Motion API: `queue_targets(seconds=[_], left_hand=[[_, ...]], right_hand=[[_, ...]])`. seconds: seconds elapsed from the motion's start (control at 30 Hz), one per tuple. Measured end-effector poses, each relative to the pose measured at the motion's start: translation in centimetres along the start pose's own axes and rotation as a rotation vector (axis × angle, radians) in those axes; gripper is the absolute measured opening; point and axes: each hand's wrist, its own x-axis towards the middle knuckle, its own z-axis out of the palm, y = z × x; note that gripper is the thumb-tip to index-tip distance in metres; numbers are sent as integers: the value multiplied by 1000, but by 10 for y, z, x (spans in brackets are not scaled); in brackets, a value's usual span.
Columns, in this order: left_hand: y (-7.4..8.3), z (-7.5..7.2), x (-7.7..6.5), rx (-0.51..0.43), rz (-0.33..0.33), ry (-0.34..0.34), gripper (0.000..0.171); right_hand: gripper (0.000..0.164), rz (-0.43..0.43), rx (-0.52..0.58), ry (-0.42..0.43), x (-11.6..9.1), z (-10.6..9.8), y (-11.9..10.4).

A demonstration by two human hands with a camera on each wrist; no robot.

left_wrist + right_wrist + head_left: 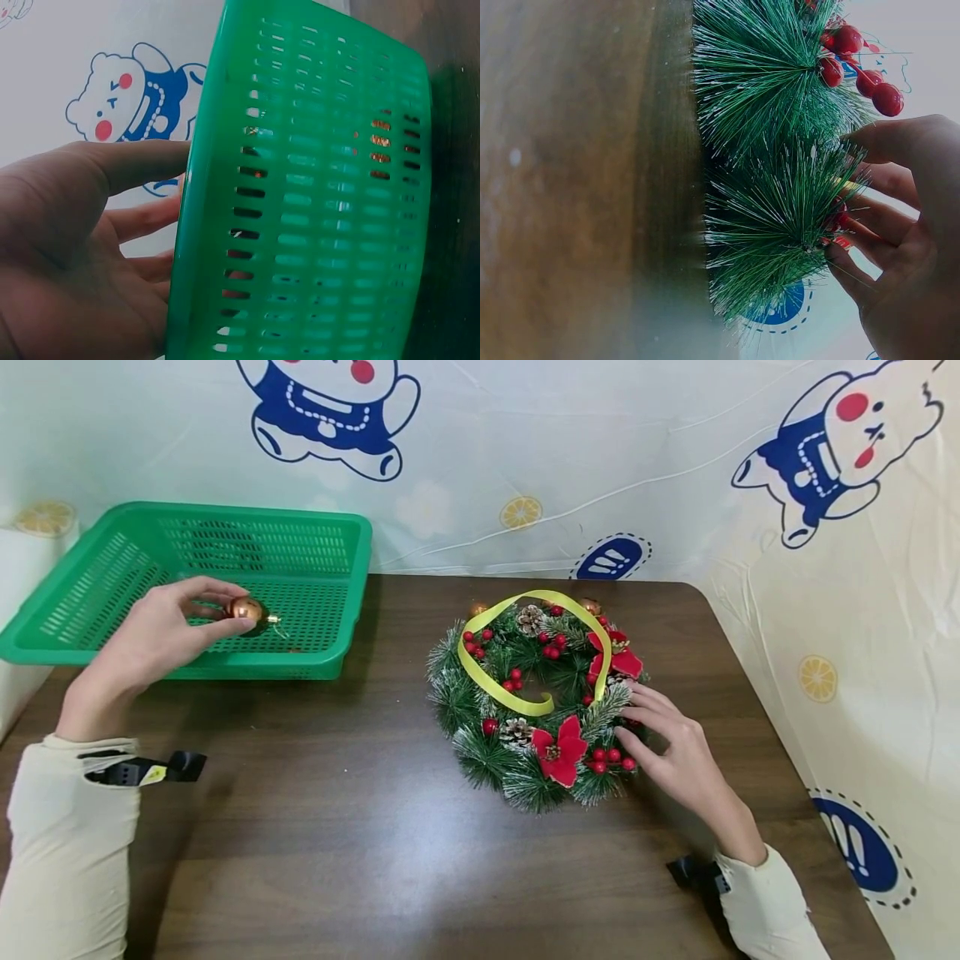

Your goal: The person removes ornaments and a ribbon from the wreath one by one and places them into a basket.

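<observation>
A shiny copper-coloured Christmas bauble (246, 609) with a gold cap and a hanging loop is pinched between the thumb and fingers of my left hand (168, 631). That hand is over the green basket (353, 602); in the left wrist view the basket wall (300, 225) hides the fingertips and the bauble. On the table to the right lies a Christmas wreath (480, 760) of green frosted needles, red berries, pinecones and red flowers. My right hand (678, 756) touches the wreath's right side, its fingers loosely bent and spread among the needles (780, 202) and berries.
A yellow ribbon (487, 683) loops across the top of the wreath. Copper-coloured baubles (591, 606) show at the wreath's far edge. More copper (381, 141) glints through the basket's slots. Behind the brown table (337, 827) hangs a pale sheet (480, 443) with cartoon prints.
</observation>
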Motion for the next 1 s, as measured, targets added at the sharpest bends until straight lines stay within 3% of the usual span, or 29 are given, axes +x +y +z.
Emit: queue_targets(seconds=[0.5,1.0], left_hand=[[-7,-7,2,147,-3,-108,49],[-4,-3,2,181,8,-97,48]], right_hand=[[25,3,-1,-2,0,0,0],[25,8,-1,-7,0,0,1]])
